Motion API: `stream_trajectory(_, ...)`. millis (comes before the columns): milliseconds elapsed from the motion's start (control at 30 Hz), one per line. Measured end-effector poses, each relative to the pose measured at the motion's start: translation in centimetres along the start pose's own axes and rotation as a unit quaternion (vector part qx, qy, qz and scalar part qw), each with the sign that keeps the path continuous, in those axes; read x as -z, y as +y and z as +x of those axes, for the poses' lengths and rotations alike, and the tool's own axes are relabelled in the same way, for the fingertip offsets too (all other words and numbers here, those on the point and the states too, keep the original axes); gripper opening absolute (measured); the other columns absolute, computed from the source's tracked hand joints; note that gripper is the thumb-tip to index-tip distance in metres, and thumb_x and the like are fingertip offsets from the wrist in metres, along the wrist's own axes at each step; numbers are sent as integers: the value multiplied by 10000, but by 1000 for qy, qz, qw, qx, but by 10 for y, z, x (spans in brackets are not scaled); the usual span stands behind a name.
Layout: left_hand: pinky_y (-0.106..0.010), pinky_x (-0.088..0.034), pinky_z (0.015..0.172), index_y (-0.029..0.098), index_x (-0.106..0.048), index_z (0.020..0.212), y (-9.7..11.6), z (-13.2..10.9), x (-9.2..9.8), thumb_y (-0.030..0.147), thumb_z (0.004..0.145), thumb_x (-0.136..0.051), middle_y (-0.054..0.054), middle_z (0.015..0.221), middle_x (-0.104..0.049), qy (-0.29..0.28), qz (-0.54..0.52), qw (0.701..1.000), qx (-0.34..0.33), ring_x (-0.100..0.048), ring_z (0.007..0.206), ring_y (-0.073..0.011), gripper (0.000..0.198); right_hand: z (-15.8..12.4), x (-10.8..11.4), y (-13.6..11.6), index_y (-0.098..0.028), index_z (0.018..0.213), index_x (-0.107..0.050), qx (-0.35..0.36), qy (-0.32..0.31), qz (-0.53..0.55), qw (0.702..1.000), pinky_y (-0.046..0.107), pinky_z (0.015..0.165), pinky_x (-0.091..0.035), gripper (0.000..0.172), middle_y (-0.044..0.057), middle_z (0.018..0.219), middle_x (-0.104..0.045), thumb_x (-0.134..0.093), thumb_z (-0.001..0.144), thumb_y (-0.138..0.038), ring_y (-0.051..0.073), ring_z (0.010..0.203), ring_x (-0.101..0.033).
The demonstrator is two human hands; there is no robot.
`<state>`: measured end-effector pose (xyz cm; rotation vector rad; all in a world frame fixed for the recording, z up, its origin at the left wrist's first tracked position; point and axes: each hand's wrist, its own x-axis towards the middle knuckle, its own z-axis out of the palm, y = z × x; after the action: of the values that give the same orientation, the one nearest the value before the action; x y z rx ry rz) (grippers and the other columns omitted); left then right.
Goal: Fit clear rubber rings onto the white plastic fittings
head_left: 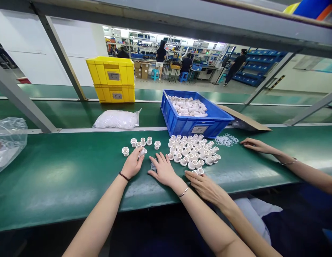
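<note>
White plastic fitting (142,152): small flanged sleeve, pinched in the fingertips of the left hand (132,165) just above the green surface (61,178), near loose others. Judged light, rigid, smooth, prone to roll; best held across the barrel. Right hand (163,170) lies spread flat.

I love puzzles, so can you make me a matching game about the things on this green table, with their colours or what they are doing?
Things:
1. stacked crates
2. bin
3. thin rings
4. left hand

Matches:
A. blue, filled with white parts
B. yellow, at the back left
C. pinching one white fitting
D. loose heap on the belt, right of the standing fittings

Pairs: 1-B, 2-A, 3-D, 4-C.
</note>
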<state>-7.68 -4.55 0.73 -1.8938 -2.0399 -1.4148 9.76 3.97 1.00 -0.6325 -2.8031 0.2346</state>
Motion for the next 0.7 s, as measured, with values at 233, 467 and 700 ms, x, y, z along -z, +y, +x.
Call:
stream_trajectory(233,-370,-460,896,164,-459,1164,-3,0,-6,276,889,-463,-110,1110,-557,2,-22,999,35,-551,1020,-210,298,-2,-6,-8,-205,1291,-462,38,9,46,998,524,1079,-198,545,140,1393,-376,-530,843,-507,299,1332,-243)
stream_trajectory(467,-375,-428,965,165,-367,1302,-3,0,-7,277,889,-465,-128,1258,-498,-8,-42,998,44,-518,1122,-211,438,-3,0,-15,-178,1257,-479,106,40,108,988,504,1110,-169,516,145,1388,-377,-596,818,-423,268,1326,-278)
stream_trajectory(700,-412,-375,1025,171,-379,1304,-4,1,-6,278,898,-447,-127,1308,-467,7,-41,999,27,-444,1218,-230,425,3,4,-7,-195,1213,-511,81,99,243,962,480,1094,-252,408,126,1343,-444,-546,858,-390,240,1294,-354)
